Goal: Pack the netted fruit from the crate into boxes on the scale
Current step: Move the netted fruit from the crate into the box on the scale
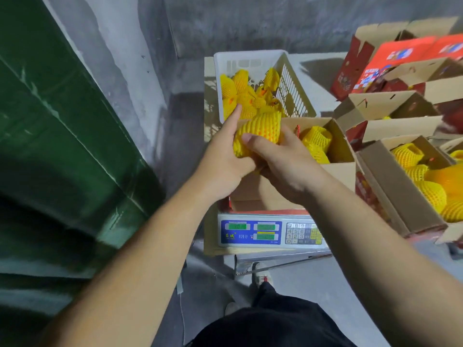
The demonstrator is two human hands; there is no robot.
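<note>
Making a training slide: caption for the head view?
Both hands hold a netted fruit over the box on the scale.

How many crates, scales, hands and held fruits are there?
White crate: 1
Scale: 1
Hands: 2, left hand and right hand
Netted fruit held in both hands: 1
Total: 5

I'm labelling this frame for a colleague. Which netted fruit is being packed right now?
Find the scale at the centre, with an open cardboard box on it. Above the box's near-left corner, the left hand and right hand grip one yellow-netted fruit, the only one held.
</note>
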